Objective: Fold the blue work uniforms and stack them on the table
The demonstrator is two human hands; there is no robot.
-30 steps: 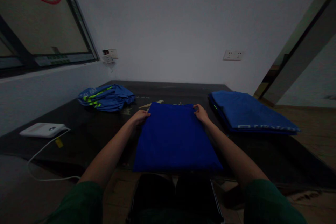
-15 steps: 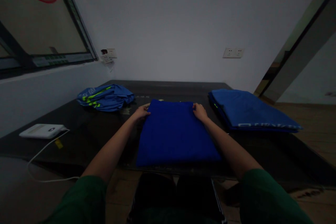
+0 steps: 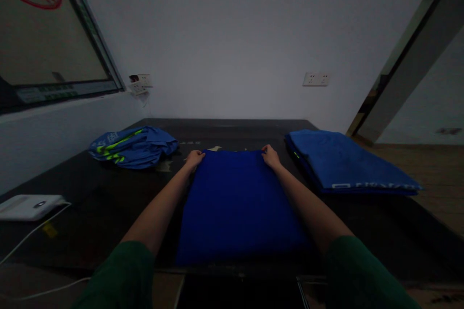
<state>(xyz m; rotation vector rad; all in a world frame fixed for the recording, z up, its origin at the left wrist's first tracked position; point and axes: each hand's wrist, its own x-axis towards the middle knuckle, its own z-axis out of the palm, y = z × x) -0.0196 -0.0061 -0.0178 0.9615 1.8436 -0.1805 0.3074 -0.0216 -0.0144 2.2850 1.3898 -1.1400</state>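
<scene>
A folded deep-blue cloth [image 3: 239,203] lies flat before me, reaching to the table's front edge. At its far left corner my left hand [image 3: 195,158] is closed, fingers pinching the fabric's edge. My right hand [image 3: 271,157] grips the far right corner in the same way. Between the two hands the far edge runs nearly straight. Whether the cloth is a garment or a bag, I cannot tell.
On the black table [image 3: 224,128], a crumpled blue cloth with yellow-green stripes [image 3: 134,147] sits far left. A folded blue stack [image 3: 348,159] with white lettering lies right. A white device [image 3: 31,206] with a cable [image 3: 34,229] rests near left. Behind stands a wall [image 3: 224,48].
My fingers have closed more firmly on the far corners of the cloth. My view has shifted, so the cloth's near edge appears lower and the surroundings sit further left.
</scene>
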